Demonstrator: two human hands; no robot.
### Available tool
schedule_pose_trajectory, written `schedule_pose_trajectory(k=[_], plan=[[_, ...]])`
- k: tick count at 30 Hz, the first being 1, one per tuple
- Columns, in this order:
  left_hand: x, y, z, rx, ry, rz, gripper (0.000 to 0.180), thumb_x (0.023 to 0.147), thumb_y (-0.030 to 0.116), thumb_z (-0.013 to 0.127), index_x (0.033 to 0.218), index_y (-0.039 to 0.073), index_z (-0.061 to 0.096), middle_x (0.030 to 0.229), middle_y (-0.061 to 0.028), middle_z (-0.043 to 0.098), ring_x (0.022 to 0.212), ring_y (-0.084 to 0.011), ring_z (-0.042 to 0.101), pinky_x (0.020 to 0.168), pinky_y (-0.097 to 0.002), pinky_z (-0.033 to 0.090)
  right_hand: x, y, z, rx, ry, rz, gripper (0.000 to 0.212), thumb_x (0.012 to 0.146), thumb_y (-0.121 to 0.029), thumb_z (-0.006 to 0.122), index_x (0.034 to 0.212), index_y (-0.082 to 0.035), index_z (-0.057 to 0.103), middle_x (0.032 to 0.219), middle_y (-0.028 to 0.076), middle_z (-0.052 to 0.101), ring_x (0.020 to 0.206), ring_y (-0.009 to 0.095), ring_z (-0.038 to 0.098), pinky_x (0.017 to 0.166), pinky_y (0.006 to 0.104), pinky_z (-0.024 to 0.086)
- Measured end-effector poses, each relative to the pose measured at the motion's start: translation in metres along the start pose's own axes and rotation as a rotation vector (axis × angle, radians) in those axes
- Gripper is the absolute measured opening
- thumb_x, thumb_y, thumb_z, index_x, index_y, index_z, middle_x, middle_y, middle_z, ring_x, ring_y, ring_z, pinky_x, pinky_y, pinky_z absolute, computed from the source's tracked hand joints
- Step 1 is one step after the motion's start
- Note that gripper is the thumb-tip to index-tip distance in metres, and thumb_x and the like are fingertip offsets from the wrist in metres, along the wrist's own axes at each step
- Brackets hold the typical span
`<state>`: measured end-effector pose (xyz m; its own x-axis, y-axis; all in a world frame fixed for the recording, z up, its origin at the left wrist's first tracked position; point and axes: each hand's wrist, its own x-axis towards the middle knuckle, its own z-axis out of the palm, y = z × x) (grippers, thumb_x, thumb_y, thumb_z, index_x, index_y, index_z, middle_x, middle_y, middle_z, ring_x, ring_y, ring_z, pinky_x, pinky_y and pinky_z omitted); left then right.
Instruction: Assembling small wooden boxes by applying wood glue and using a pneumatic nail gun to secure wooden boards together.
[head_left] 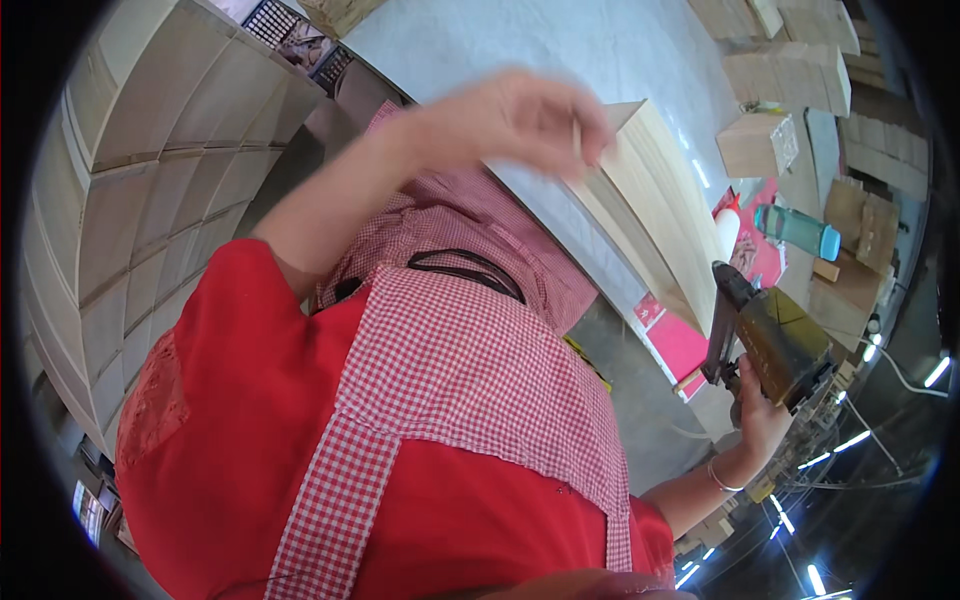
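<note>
Apparently part-built and not yet closed, the box point(672, 190) lies along the bench point(520, 40)'s near edge, right hand point(763, 418) gripping the nailer point(785, 340), left hand point(525, 118) blurred, its hold indeterminable.

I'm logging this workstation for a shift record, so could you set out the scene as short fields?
Left hand: blurred, fingers curled, by the left end of the workpiece; grip and contact unclear
Right hand: wrapped around what looks like a nail gun
Workpiece: long, pale wooden piece, lying on the tabletop
Beyond the workpiece: teal bottle on its side; white bottle with red tip
Left side: stacked wooden pieces
Clothing: checked apron over red garment
</note>
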<state>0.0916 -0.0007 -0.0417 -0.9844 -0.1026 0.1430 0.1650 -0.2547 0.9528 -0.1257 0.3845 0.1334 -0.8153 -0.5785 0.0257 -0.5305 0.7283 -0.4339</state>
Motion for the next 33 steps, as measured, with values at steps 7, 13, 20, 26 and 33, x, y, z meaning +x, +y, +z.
schedule_pose_trajectory(k=[7, 13, 20, 26, 33], plan=[[0.038, -0.018, -0.031, 0.631, 0.13, 0.178, 0.089, 0.065, 0.028, 0.086, 0.143, 0.014, 0.047, 0.133, -0.004, 0.056, 0.097, -0.02, 0.053, 0.091, -0.0345, 0.047, 0.047, -0.036, 0.016, -0.102, -0.113, -0.104, 0.032, 0.084, -0.015, 0.08, 0.106, 0.001, 0.066, 0.083, 0.003, 0.065, 0.062, 0.008, 0.057, 0.053, 0.0224, 0.044], [0.051, -0.039, -0.021, 0.488, 0.08, 0.157, 0.099, 0.057, 0.034, 0.089, 0.143, 0.013, 0.046, 0.137, -0.0072, 0.051, 0.116, -0.0258, 0.051, 0.105, -0.0403, 0.042, 0.074, -0.081, 0.029, -0.041, -0.245, -0.233, 0.035, 0.083, -0.012, 0.08, 0.112, 0.002, 0.066, 0.102, 0.007, 0.069, 0.084, 0.013, 0.064, 0.068, 0.0248, 0.052], [0.06, -0.048, -0.021, 0.508, 0.071, 0.244, 0.096, 0.056, 0.035, 0.089, 0.139, 0.01, 0.048, 0.134, -0.0086, 0.052, 0.119, -0.0276, 0.05, 0.104, -0.0407, 0.044, 0.093, -0.12, 0.046, -0.057, -0.374, -0.358, 0.033, 0.083, -0.006, 0.08, 0.112, 0.003, 0.066, 0.105, 0.007, 0.07, 0.085, 0.013, 0.063, 0.071, 0.0252, 0.052], [0.065, -0.052, -0.02, 0.437, 0.081, 0.282, 0.09, 0.056, 0.034, 0.087, 0.134, 0.009, 0.051, 0.129, -0.0087, 0.053, 0.113, -0.0273, 0.052, 0.1, -0.0397, 0.045, 0.099, -0.141, 0.051, -0.113, -0.446, -0.329, 0.032, 0.082, -0.005, 0.08, 0.11, 0.003, 0.068, 0.104, 0.008, 0.071, 0.085, 0.015, 0.065, 0.074, 0.0285, 0.053], [0.064, -0.049, -0.021, 0.382, 0.046, 0.212, 0.089, 0.057, 0.029, 0.087, 0.135, 0.008, 0.05, 0.116, -0.0073, 0.056, 0.1, -0.0205, 0.055, 0.087, -0.0351, 0.047, 0.107, -0.138, 0.057, -0.158, -0.46, -0.379, 0.034, 0.079, -0.005, 0.082, 0.11, 0.003, 0.068, 0.104, 0.008, 0.072, 0.087, 0.017, 0.067, 0.078, 0.0294, 0.054]])
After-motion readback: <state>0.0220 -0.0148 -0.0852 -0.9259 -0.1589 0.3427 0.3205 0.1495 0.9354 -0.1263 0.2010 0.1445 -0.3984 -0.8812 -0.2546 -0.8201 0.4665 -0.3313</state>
